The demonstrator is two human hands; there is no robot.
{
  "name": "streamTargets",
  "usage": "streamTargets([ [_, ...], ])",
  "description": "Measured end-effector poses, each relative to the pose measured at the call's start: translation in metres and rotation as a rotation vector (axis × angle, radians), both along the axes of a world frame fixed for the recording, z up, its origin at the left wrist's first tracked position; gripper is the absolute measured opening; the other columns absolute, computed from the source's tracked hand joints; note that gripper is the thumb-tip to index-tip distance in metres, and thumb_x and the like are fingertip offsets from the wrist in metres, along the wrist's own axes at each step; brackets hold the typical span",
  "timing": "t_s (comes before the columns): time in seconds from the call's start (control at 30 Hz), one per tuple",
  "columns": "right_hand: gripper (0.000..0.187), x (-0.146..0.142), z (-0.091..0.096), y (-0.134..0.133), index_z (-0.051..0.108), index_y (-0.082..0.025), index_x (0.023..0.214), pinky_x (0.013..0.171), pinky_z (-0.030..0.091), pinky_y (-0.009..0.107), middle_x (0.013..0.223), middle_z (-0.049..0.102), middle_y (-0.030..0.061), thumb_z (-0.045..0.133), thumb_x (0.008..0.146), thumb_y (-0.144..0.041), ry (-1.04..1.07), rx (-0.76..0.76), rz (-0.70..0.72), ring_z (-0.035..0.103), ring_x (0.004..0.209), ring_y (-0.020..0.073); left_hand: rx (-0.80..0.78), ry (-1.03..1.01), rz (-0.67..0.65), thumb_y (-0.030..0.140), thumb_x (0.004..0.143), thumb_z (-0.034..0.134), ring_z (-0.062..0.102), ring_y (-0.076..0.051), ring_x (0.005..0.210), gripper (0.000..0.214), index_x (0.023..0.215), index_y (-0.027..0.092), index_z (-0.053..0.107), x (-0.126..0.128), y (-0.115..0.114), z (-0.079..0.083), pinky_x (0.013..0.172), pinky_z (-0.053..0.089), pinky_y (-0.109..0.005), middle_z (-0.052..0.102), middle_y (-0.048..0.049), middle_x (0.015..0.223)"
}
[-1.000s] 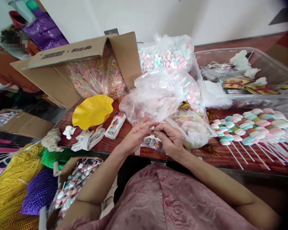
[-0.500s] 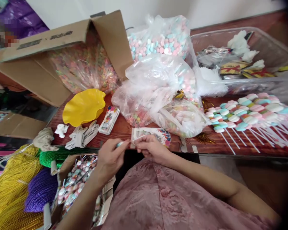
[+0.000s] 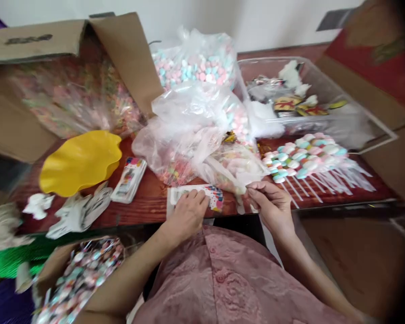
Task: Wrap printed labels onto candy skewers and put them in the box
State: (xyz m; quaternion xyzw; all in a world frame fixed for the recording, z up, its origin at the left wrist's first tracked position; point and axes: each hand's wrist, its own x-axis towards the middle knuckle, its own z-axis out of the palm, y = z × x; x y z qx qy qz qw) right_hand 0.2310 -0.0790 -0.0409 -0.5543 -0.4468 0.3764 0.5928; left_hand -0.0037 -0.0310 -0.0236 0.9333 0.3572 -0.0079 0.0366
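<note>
My left hand [image 3: 190, 210] rests over the printed strips [image 3: 216, 196] at the table's front edge. Its fingers curl downward, and their undersides are hidden, so what they hold does not show. To the right, my right hand [image 3: 273, 204] is raised at the edge, thumb and forefinger pinched together beside a thin white plastic bag [image 3: 202, 117]. Anything in that pinch is too small to make out. Just beyond the right hand lies a pile of candy skewers [image 3: 303, 157], pastel and white pieces on white sticks pointing toward me.
A yellow wavy dish [image 3: 83, 162], a stack of printed packets [image 3: 130, 180] and crumpled white gloves [image 3: 83, 211] lie left. Behind stand an open carton [image 3: 128, 54], a bag of pastel candies [image 3: 195, 63] and a clear bin [image 3: 351, 94]. Below left is a box of wrapped candies [image 3: 50, 270].
My hands have parted: the right moved right toward the skewers, the left onto the printed strips. The white stick and the pale blue piece in my hands earlier are out of sight. The view has shifted right.
</note>
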Motion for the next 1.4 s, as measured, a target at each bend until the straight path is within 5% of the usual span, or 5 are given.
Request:
streamTargets([
  [0.27, 0.018, 0.113, -0.019, -0.016, 0.072, -0.017, 0.087, 0.071, 0.047, 0.032, 0.085, 0.071, 0.0072, 0.057, 0.088, -0.028, -1.071, 0.008, -0.488, 0.065, 0.080, 0.0211, 0.185, -0.149, -0.056, 0.005, 0.086, 0.049, 0.057, -0.025, 0.089, 0.028, 0.109, 0.013, 0.063, 0.001, 0.020, -0.030, 0.076, 0.049, -0.038, 0.066, -0.0105, 0.099],
  [0.43, 0.024, 0.119, -0.032, -0.006, 0.072, -0.017, 0.083, 0.060, 0.033, 0.030, 0.085, 0.069, 0.0089, 0.056, 0.090, -0.034, -1.393, -0.217, -0.479, 0.060, 0.077, 0.0210, 0.427, -0.410, 0.004, 0.010, 0.088, 0.055, 0.054, -0.022, 0.082, 0.015, 0.091, 0.018, 0.066, -0.005, 0.024, -0.039, 0.073, 0.045, -0.035, 0.066, -0.0062, 0.085],
  [0.7, 0.025, 0.112, -0.044, 0.000, 0.070, -0.017, 0.075, 0.059, 0.032, 0.031, 0.077, 0.068, 0.0088, 0.054, 0.089, -0.030, -1.349, -0.264, -0.546, 0.058, 0.072, 0.0201, 0.206, -0.313, 0.129, 0.012, 0.089, 0.055, 0.057, -0.024, 0.089, 0.018, 0.102, 0.015, 0.067, 0.002, 0.014, -0.037, 0.076, 0.048, -0.037, 0.067, -0.0099, 0.099],
  [1.0, 0.023, 0.101, -0.027, -0.010, 0.073, -0.012, 0.085, 0.065, 0.052, 0.031, 0.073, 0.069, 0.0060, 0.069, 0.082, -0.034, -0.781, 0.259, -0.860, 0.063, 0.065, 0.0175, 0.083, -0.653, 0.253, 0.018, 0.093, 0.054, 0.057, -0.019, 0.082, 0.020, 0.080, 0.018, 0.069, 0.000, 0.029, -0.038, 0.076, 0.047, -0.033, 0.066, -0.0044, 0.081],
  [1.4, 0.017, 0.065, 0.008, -0.019, 0.070, -0.023, 0.093, 0.067, 0.055, 0.031, 0.080, 0.071, 0.0033, 0.068, 0.082, -0.010, -1.082, 0.473, -0.038, 0.068, 0.069, 0.0181, 0.173, -0.361, 0.174, 0.020, 0.095, 0.054, 0.059, -0.019, 0.085, 0.017, 0.100, 0.021, 0.070, -0.010, 0.014, -0.043, 0.074, 0.046, -0.031, 0.068, -0.0051, 0.090],
])
